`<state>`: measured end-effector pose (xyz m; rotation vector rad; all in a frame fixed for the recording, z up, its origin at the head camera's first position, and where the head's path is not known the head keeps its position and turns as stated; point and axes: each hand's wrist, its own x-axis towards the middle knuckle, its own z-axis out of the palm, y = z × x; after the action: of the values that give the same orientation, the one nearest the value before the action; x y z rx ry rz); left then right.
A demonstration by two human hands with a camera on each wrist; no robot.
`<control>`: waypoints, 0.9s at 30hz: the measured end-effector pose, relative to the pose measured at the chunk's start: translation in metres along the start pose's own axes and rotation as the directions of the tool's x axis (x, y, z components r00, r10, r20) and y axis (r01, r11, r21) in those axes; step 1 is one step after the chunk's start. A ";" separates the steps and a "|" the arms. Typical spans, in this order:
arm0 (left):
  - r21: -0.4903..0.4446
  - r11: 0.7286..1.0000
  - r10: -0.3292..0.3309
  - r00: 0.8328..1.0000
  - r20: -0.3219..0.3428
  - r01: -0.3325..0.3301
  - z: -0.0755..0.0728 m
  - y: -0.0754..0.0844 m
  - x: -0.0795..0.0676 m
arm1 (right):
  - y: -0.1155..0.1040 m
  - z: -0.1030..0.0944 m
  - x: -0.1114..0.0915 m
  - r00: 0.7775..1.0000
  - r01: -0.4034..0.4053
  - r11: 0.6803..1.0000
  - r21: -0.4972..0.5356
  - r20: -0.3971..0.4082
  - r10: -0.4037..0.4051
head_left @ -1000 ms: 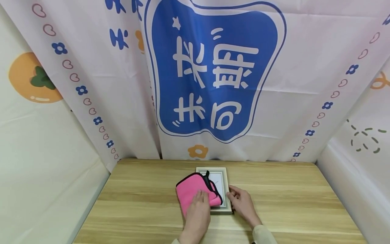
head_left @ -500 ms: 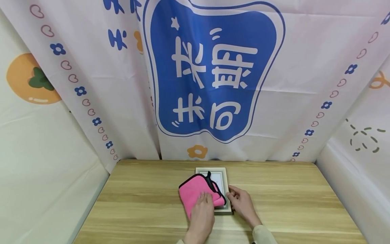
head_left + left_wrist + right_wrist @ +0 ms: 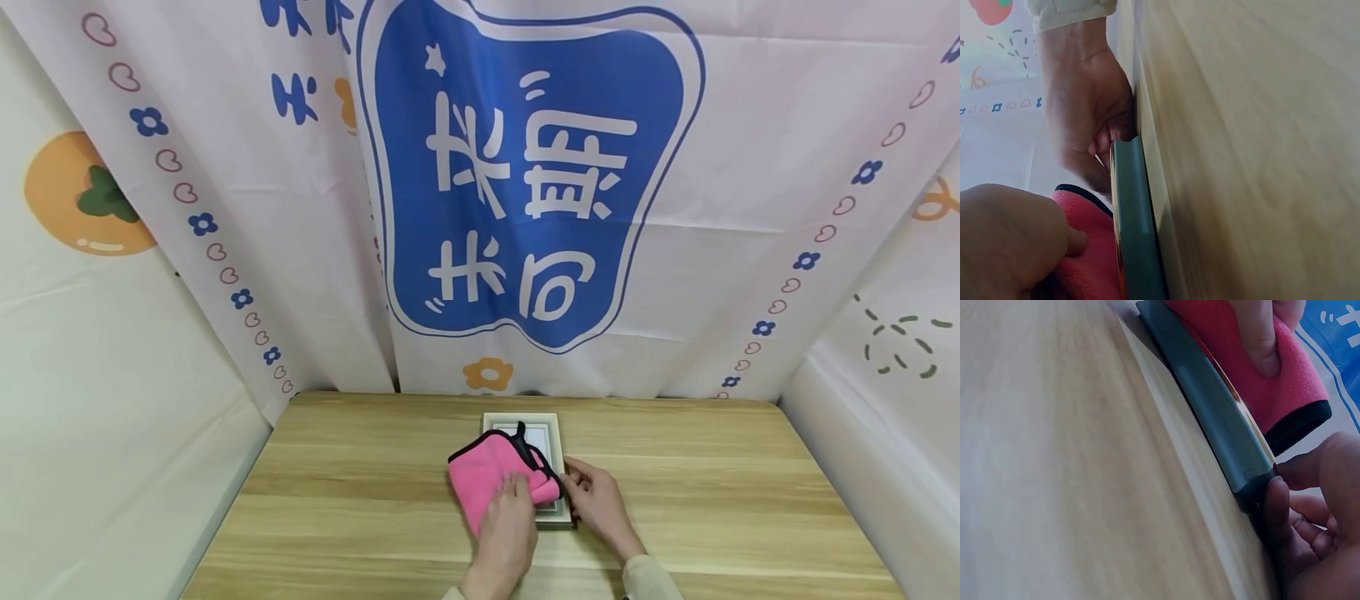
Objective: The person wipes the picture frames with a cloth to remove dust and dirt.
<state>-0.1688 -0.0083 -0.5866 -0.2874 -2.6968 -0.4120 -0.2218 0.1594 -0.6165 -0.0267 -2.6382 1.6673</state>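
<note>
A pale picture frame (image 3: 555, 437) lies flat on the wooden table, its greenish side edge (image 3: 1132, 206) showing in the left wrist view. A pink cloth (image 3: 480, 475) with black trim and a small black loop lies folded across its face, hiding much of it. My left hand (image 3: 510, 529) holds the cloth from above against the frame, its thumb on the pink fabric in the right wrist view. At the frame's right edge, near the lower corner, my right hand (image 3: 600, 504) grips the rim between thumb and fingers.
The wooden table (image 3: 712, 483) reaches back to a printed curtain (image 3: 720, 275) with a large blue patch. White cloth walls (image 3: 150, 400) stand on both sides.
My left hand and the pink cloth have shifted a little to the right across the frame. The right hand and the frame stay in place.
</note>
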 end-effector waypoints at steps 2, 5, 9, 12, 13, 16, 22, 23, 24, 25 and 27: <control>-0.016 1.000 -0.008 1.000 -0.010 0.008 0.000 0.001 0.001 | 0.000 0.000 0.000 1.000 -0.002 1.000 0.006 0.000 0.002; -0.041 0.999 -0.030 1.000 0.003 0.030 0.000 0.004 0.002 | 0.000 0.000 0.000 1.000 -0.010 1.000 0.013 0.002 0.010; -0.103 0.993 -0.057 0.998 0.027 0.060 0.002 0.007 0.004 | 0.001 -0.002 -0.001 1.000 -0.011 1.000 0.013 0.003 0.011; -0.148 0.987 -0.063 0.998 0.026 0.066 0.002 0.010 0.005 | 0.001 -0.003 -0.001 1.000 -0.012 1.000 0.005 0.002 0.012; -0.161 0.985 -0.064 0.998 0.026 0.068 0.003 0.010 0.006 | 0.001 -0.003 -0.001 1.000 -0.013 1.000 -0.001 0.002 0.013; -0.207 0.975 -0.072 0.997 0.035 0.078 0.004 0.014 0.007 | 0.000 -0.003 -0.001 1.000 -0.022 1.000 0.000 0.004 0.022; -0.323 0.939 -0.093 0.992 0.083 0.115 0.004 0.022 0.008 | -0.001 -0.004 -0.001 1.000 -0.027 0.999 0.020 0.005 0.027; -0.338 0.934 -0.096 0.992 0.086 0.120 0.004 0.023 0.008 | -0.001 -0.004 -0.002 1.000 -0.023 1.000 0.021 0.007 0.023; -0.350 0.929 -0.100 0.991 0.088 0.125 0.005 0.024 0.008 | -0.001 -0.004 -0.002 1.000 -0.018 1.000 0.020 0.008 0.018; -0.361 0.924 -0.103 0.991 0.086 0.128 0.005 0.024 0.008 | -0.001 -0.004 -0.002 1.000 -0.013 1.000 0.016 0.006 0.013; -0.373 0.919 -0.107 0.991 0.078 0.128 0.006 0.026 0.008 | 0.000 -0.004 -0.002 1.000 -0.009 1.000 0.012 0.006 0.009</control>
<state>-0.1717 0.0191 -0.5820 -0.2456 -2.6805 -0.9792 -0.2199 0.1627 -0.6144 -0.0333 -2.6361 1.6886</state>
